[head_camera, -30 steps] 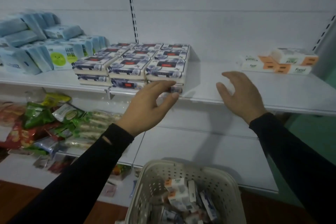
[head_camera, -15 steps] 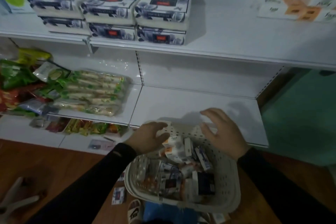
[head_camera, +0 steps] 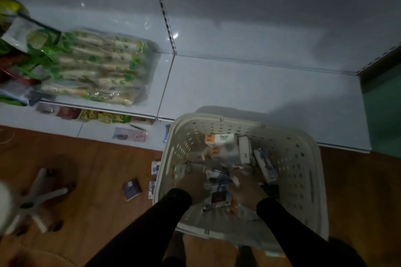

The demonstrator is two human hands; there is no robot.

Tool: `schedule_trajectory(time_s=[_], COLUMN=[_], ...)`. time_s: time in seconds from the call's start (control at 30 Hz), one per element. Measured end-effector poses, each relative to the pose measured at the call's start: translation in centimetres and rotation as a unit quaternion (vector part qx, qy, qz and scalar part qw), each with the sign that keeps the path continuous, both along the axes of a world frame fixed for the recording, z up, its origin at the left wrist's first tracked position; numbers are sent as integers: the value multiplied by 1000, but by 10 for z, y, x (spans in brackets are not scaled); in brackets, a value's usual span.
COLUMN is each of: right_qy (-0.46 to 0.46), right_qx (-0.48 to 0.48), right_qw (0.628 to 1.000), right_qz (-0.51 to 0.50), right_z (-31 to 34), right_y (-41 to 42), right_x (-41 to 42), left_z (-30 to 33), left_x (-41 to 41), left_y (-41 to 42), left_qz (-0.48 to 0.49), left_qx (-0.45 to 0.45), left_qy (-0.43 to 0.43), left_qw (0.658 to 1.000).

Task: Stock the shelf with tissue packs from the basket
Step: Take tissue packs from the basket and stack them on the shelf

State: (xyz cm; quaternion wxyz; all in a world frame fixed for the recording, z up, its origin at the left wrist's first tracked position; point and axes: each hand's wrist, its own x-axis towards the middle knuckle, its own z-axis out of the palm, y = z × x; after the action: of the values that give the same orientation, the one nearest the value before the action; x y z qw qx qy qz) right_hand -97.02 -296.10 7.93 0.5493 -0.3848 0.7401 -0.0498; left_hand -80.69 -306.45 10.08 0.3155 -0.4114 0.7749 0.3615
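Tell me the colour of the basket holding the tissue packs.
The basket is cream or off-white plastic with perforated walls, seen in the head view.

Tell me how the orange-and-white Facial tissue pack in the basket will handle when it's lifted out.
The Facial tissue pack is probably light for its size and squashy, being soft-wrapped tissues. Its glossy wrap may be a little slippery. It lies loose on top of other packs in the basket, so it should lift free without snagging.

Both black-sleeved arms reach straight down side by side, the left hand (head_camera: 192, 184) and right hand (head_camera: 247, 188) low and blurred, finger positions unreadable.
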Motion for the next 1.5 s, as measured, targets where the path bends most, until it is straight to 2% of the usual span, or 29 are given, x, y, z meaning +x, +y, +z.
schedule_trajectory(time_s=[0.17, 0.37, 0.43, 0.53, 0.7, 0.83, 0.9, 1.0, 1.13, 1.23, 1.33, 1.4, 1.5], right_qy=[-2, -16, -10, -28, -68, -117, -148, -170, -207, -177, -75, -8, 86], right_qx=[7, 19, -18, -54, -152, -224, -261, -279, -298, -346, -447, -528, -640], right_qw=[1000, 1000, 1000, 996, 970, 927, 897, 887, 888, 895, 881, 844, 761], right_qz=[-3, -7, -16, -64, -180, -278, -324, -326, -281, -218, -140, -99, -58], right_z=[-39, -20, -7, 21, 90, 154, 185, 226, 266, 302, 342, 367, 403], right_y=[7, 9, 8, 3, -17, -34, -43, -53, -62, -65, -62, -59, -57], right_x=[8, -5, -11, -21, -41, -51, -54, -54, -54, -59, -62, -63, -67], left_z=[-33, -24, -8, 24, 91, 154, 181, 215, 261, 301, 351, 385, 439], left_x=[-5, -12, -16, -20, -20, -18, -12, -2, 2, 11, 27, 41, 60], left_y=[17, 17, 10, -10, -48, -58, -58, -58, -59, -59, -56, -56, -58], left_qz=[12, 81, 118, 207, 260, 256, 218, 146, 105, 88, 74, 71, 77], left_qx=[25, 37, 47, 51, 43, 45, 45, -19, -107, -142, -160, -150, -135], left_qy=[-13, 11, 64, 165, 294, 384, 405, 417, 421, 427, 435, 458, 516], left_qw=[1000, 996, 990, 963, 919, 886, 887, 897, 895, 888, 883, 873, 842])
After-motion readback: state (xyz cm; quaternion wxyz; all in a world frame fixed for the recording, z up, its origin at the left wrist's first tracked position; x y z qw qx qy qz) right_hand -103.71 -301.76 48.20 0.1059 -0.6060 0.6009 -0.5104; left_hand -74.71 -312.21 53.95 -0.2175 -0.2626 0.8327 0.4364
